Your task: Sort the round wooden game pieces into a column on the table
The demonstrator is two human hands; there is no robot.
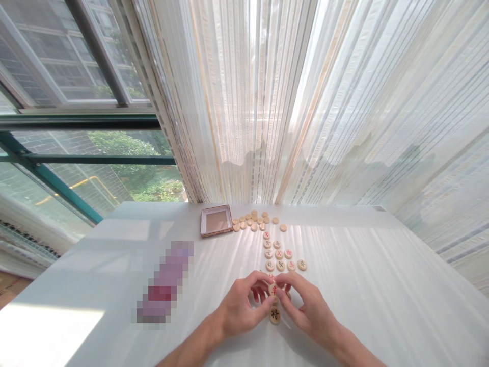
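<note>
My left hand [246, 300] and my right hand [305, 302] meet over the table, thumbs and index fingers bent inward. Between their fingertips is a round wooden Chinese chess piece [272, 290] with a red character, held by both hands. Other pieces lie partly hidden under the fingers. Just below the hands, a piece with a black character [274, 315] lies face up. Beyond the fingers, face-up pieces form rows of growing length: a single red-marked piece [266, 235] at the far tip, and a wider row with a black-marked piece [302, 265] at its right end.
Several blank-looking pieces [254, 220] lie scattered farther back on the white table [362, 285]. Beside them stands a shallow open box [216, 221]. A blurred-out purple item [166, 283] lies to the left. A striped curtain [267, 102] and a window [87, 148] border the table's far side.
</note>
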